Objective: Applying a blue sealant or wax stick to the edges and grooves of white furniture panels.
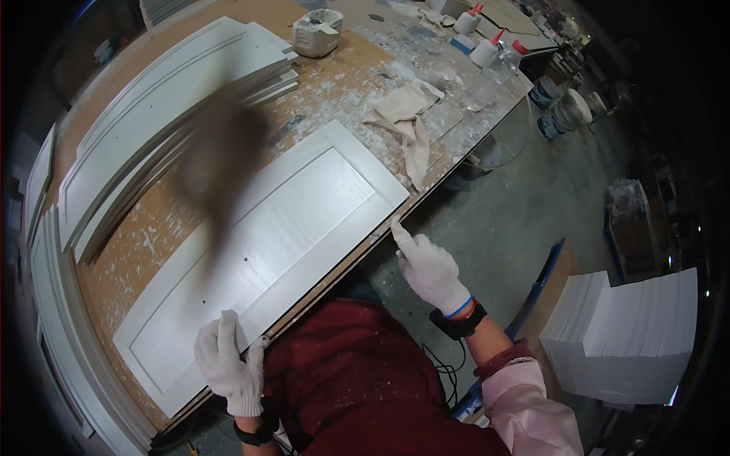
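A white cabinet door panel (300,216) with a recessed middle, one curved long side and two small dark dots lies flat along the table's near edge. My left hand (228,363), in a white knit glove, rests on the panel's near edge at its left part. Its fingers stretch over the surface and the thumb stands apart. Beside the panel's right corner, my right hand (430,267) reaches the table edge, gloved too. The index finger is stretched out there; the other fingers are partly hidden. Neither hand shows a held object.
Stacked curved white panels (152,114) lie at the left and back. A rag (411,125), a white tub (317,33) and glue bottles (487,50) stand or lie farther off. Right of me is a stack of white sheets (620,334). A dark blur covers part of the view.
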`<state>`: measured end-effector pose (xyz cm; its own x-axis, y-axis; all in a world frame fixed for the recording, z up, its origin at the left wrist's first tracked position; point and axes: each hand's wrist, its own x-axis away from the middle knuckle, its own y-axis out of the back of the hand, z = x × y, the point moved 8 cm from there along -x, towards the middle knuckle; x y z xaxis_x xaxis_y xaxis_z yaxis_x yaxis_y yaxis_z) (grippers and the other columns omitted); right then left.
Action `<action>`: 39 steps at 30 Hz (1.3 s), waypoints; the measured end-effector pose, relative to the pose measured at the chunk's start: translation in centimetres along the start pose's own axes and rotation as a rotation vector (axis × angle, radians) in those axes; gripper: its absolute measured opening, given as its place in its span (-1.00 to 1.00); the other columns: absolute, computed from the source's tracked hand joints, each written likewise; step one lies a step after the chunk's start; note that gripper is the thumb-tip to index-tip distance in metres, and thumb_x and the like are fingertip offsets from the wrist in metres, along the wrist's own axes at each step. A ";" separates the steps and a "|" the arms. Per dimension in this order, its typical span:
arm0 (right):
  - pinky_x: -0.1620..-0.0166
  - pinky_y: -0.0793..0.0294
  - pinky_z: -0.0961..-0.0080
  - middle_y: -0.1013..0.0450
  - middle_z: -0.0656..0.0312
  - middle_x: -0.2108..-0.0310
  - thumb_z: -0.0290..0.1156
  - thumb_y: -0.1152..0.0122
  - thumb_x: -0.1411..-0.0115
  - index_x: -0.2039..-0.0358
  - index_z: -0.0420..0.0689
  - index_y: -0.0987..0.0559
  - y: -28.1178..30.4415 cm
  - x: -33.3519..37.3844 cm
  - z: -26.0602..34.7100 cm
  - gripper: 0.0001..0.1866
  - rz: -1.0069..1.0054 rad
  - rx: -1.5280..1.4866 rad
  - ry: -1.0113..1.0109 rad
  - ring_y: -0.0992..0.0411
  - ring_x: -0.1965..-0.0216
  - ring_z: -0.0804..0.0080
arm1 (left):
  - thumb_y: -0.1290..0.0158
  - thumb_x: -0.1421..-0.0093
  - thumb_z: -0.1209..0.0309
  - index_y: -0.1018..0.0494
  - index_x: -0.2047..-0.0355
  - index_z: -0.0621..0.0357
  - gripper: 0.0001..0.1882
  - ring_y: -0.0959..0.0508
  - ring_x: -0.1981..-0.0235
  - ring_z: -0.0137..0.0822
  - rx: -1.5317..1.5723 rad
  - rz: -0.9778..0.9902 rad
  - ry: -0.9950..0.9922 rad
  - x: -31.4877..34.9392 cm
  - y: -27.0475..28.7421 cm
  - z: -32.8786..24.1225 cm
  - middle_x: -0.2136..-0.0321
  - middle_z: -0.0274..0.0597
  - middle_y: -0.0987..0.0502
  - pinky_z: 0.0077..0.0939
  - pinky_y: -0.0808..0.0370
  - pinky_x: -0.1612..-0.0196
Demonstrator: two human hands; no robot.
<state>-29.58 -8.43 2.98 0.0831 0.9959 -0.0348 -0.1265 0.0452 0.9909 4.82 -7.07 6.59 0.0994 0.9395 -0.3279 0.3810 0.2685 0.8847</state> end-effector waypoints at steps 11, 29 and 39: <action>0.32 -0.50 0.05 -0.41 0.04 0.31 -0.33 -0.15 -0.15 -0.33 0.06 -0.19 0.3 -1.1 0.1 -0.29 0.034 -0.120 -0.004 -0.48 0.39 -0.03 | -0.34 0.28 0.42 -0.47 -0.07 0.08 -0.24 -0.46 0.09 -0.04 0.033 0.018 -0.006 -0.2 -0.2 0.0 0.15 -0.10 -0.49 -0.21 -0.40 -0.02; 0.14 -0.47 0.16 -0.44 0.02 0.27 -0.35 -0.04 -0.15 -0.16 0.09 -0.44 4.5 -4.2 -0.3 -0.49 0.287 -0.230 0.130 -0.47 0.21 -0.01 | -0.31 0.19 0.23 -0.50 -0.03 0.13 -0.31 -0.47 0.11 -0.05 0.004 -0.017 0.002 0.4 -0.1 0.4 0.16 -0.08 -0.50 -0.22 -0.41 0.00; 0.43 -0.47 0.18 -0.49 -0.01 0.39 -0.56 0.01 -0.13 -0.33 0.21 -0.19 6.1 -10.7 3.5 -0.27 0.407 0.266 0.309 -0.52 0.43 -0.01 | -0.32 0.17 0.18 -0.50 -0.03 0.13 -0.31 -0.47 0.11 -0.05 -0.002 -0.027 -0.011 0.1 0.0 0.0 0.16 -0.09 -0.50 -0.21 -0.42 0.01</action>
<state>-27.82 -19.08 9.88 -0.2184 0.9072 0.3597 0.1682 -0.3281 0.9296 4.80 -7.02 6.57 0.0994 0.9295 -0.3552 0.3817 0.2940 0.8763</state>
